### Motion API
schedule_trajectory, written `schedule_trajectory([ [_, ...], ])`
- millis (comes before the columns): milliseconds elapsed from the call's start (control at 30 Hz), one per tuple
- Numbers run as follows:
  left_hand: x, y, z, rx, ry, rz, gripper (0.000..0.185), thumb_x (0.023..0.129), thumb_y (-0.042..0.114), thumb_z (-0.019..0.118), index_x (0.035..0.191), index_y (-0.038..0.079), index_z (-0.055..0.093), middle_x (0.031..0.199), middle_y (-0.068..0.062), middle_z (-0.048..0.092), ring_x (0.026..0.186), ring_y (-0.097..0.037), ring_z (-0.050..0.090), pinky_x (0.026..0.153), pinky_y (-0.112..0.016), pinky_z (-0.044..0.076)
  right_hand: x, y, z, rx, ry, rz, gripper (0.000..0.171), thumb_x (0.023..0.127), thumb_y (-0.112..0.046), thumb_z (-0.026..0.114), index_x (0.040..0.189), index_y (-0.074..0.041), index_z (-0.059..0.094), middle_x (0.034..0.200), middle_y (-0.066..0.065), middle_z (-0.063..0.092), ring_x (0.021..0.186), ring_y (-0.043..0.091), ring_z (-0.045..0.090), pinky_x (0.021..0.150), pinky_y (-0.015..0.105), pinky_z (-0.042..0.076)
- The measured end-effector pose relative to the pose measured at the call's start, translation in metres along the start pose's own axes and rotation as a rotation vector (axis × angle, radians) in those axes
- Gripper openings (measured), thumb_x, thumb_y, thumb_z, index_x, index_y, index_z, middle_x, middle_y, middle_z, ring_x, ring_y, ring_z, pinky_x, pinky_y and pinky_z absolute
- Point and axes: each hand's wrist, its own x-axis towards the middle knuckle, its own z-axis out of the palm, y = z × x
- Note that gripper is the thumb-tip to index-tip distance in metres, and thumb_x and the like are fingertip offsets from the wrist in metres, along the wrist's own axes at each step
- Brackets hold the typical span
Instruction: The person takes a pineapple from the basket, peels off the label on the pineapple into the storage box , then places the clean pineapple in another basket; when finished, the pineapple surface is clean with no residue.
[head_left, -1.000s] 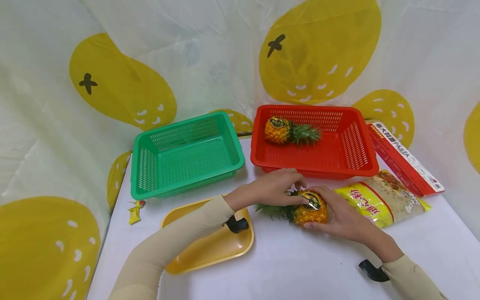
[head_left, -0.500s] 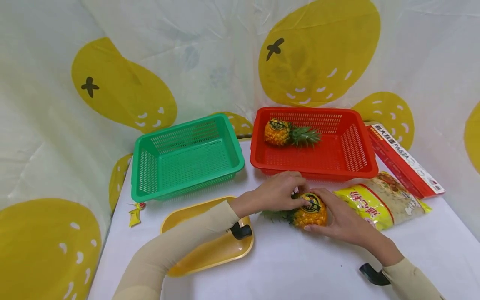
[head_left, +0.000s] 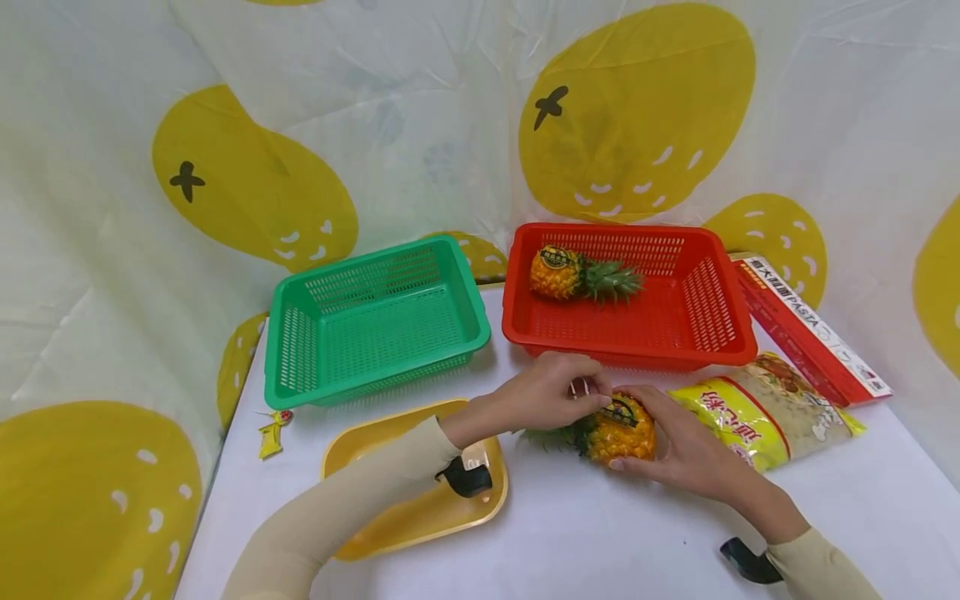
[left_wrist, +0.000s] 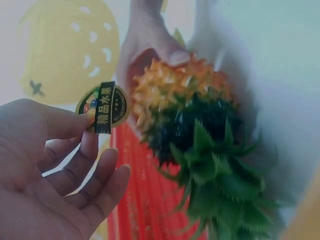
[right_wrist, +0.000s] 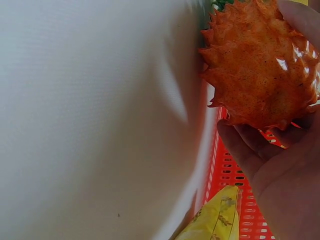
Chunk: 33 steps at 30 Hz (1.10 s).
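Observation:
My right hand (head_left: 686,454) grips the rounded base of an orange toy-like pineapple (head_left: 618,437), thumb on the near side and fingers on the far side. The fruit lies on the white table with its green leaves (left_wrist: 215,180) toward the left. My left hand (head_left: 536,400) pinches a round black-and-gold sticker (left_wrist: 102,107) between thumb and index finger, its other fingers loosely curled. In the left wrist view the sticker appears beside the fruit; in the head view it overlaps the fruit's top. A second pineapple (head_left: 557,273) with a similar sticker lies in the red basket (head_left: 630,354).
A green basket (head_left: 390,325) stands at the back left. Under my left forearm is a yellow tray (head_left: 420,521). At the right lie a yellow-and-clear food bag (head_left: 772,408) and a red pasta box (head_left: 810,329). Small yellow wrapped pieces (head_left: 271,437) lie at the far left.
The sticker has tilted in my left fingers, which have drawn back slightly to the left. My right hand has kept its grip on the pineapple. The head view has shifted a little.

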Motion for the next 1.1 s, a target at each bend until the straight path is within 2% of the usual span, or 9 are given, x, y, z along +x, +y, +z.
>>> schedule_trajectory([
  [167, -0.025, -0.010, -0.015, -0.037, 0.105, -0.024, 0.004, 0.103, 0.012, 0.072, 0.104, 0.009, 0.074, 0.092, 0.007, 0.067, 0.082, -0.006, 0.061, 0.073, -0.021, 0.053, 0.000, 0.002, 0.002, -0.012, 0.010, -0.004, 0.101, 0.080, -0.049, 0.092, 0.159, -0.012, 0.041, 0.155, 0.006, 0.048, 0.133, 0.032, 0.048, 0.103, 0.071, 0.042],
  [300, -0.048, -0.023, -0.022, -0.064, 0.183, -0.064, 0.004, 0.102, 0.010, 0.071, 0.101, 0.007, 0.074, 0.092, 0.004, 0.069, 0.081, -0.006, 0.063, 0.071, -0.024, 0.054, -0.001, 0.002, 0.004, -0.016, 0.006, -0.011, 0.101, 0.080, -0.049, 0.092, 0.159, -0.012, 0.041, 0.154, 0.008, 0.048, 0.132, 0.033, 0.049, 0.102, 0.071, 0.043],
  [533, -0.078, -0.034, -0.031, -0.125, 0.245, -0.107, 0.004, 0.101, 0.008, 0.072, 0.100, 0.005, 0.074, 0.095, 0.000, 0.071, 0.083, -0.008, 0.066, 0.074, -0.028, 0.058, -0.001, 0.002, 0.003, -0.022, 0.010, -0.010, 0.098, 0.081, -0.049, 0.092, 0.157, -0.012, 0.042, 0.152, 0.007, 0.050, 0.130, 0.031, 0.051, 0.101, 0.069, 0.044],
  [800, -0.113, -0.040, -0.048, -0.081, 0.244, -0.224, 0.004, 0.099, 0.006, 0.073, 0.100, 0.003, 0.074, 0.091, 0.002, 0.070, 0.082, -0.012, 0.065, 0.074, -0.029, 0.057, 0.002, 0.000, 0.002, -0.036, 0.016, -0.022, 0.096, 0.081, -0.050, 0.092, 0.154, -0.009, 0.045, 0.147, 0.008, 0.053, 0.126, 0.030, 0.053, 0.100, 0.067, 0.046],
  [1000, -0.137, -0.047, -0.048, -0.088, 0.187, -0.278, 0.003, 0.098, 0.005, 0.075, 0.096, 0.007, 0.074, 0.087, 0.006, 0.069, 0.080, -0.011, 0.065, 0.074, -0.029, 0.056, -0.001, 0.001, -0.001, -0.037, 0.003, -0.018, 0.096, 0.081, -0.049, 0.092, 0.154, -0.008, 0.045, 0.148, 0.009, 0.053, 0.126, 0.030, 0.053, 0.099, 0.068, 0.047],
  [1100, -0.148, -0.048, -0.047, -0.068, 0.166, -0.279, 0.002, 0.097, 0.006, 0.076, 0.098, 0.007, 0.074, 0.088, 0.006, 0.069, 0.080, -0.010, 0.065, 0.074, -0.029, 0.057, 0.002, 0.001, -0.001, -0.036, -0.001, -0.024, 0.095, 0.081, -0.049, 0.092, 0.154, -0.009, 0.045, 0.148, 0.009, 0.053, 0.126, 0.030, 0.053, 0.099, 0.068, 0.047],
])
